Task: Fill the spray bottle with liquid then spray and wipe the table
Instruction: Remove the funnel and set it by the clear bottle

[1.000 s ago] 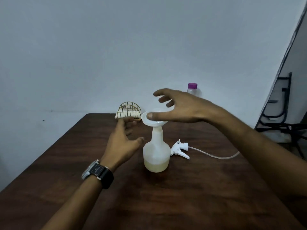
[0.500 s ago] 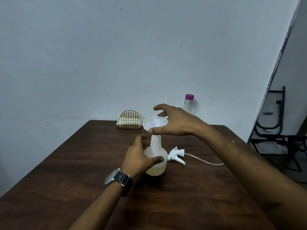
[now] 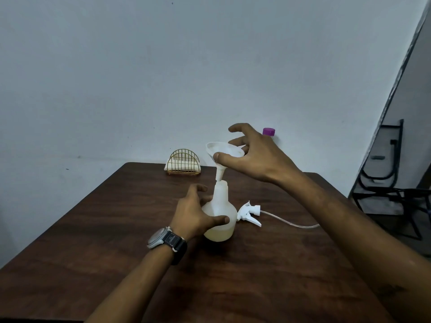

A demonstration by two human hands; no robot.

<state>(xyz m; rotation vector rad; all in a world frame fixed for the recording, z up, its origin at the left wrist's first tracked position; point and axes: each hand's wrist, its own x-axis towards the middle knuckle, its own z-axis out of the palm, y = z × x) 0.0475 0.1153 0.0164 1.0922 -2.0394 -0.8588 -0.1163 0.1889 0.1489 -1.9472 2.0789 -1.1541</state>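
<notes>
My left hand [image 3: 193, 217] now grips the bottle [image 3: 221, 206] while my right hand [image 3: 256, 157] pinches the funnel [image 3: 221, 150], lifting it tilted from the neck: filling seems done.

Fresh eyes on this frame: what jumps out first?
Mid-table, the right hand pinches a white funnel by its rim, tilted, spout at the mouth of the spray bottle, which the left hand grips. The bottle holds a little yellowish liquid. Its trigger sprayer lies just right of it, tube trailing across the dark wooden table.
</notes>
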